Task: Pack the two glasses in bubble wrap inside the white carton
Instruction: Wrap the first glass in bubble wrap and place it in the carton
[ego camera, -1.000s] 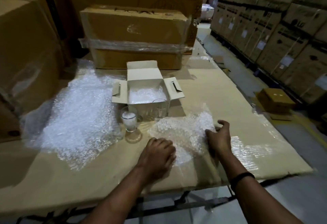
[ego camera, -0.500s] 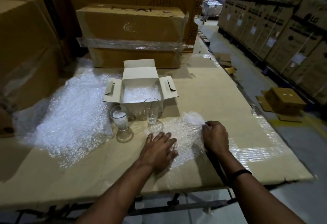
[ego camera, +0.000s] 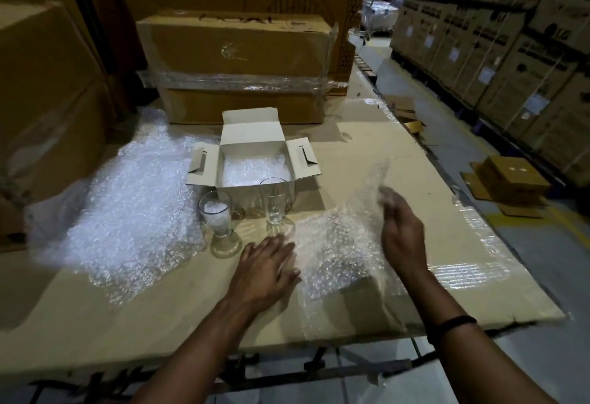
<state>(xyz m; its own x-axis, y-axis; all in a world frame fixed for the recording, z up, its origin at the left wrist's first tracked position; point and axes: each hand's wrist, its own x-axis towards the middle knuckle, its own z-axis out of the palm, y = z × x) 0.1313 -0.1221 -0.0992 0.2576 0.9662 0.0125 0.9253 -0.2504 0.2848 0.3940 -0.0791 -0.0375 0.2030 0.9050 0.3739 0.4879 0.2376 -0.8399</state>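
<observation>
Two glasses upright on the tabletop (ego camera: 159, 307), just in front of the open white carton (ego camera: 252, 135): footed glass (ego camera: 218, 218) on the left with wrap inside, tumbler (ego camera: 274, 200) on the right. Carton floor lined with wrap. Left hand (ego camera: 266, 264) flat, fingers straight, at the left edge of the bubble wrap sheet (ego camera: 338, 244). Right hand (ego camera: 400, 231) at the sheet's raised far corner; fingers blurred, can't tell the grip.

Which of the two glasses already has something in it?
The left glass, beside the big bubble wrap heap: white stuffing fills its bowl. The right glass, in front of the carton, is clear and empty.
</observation>
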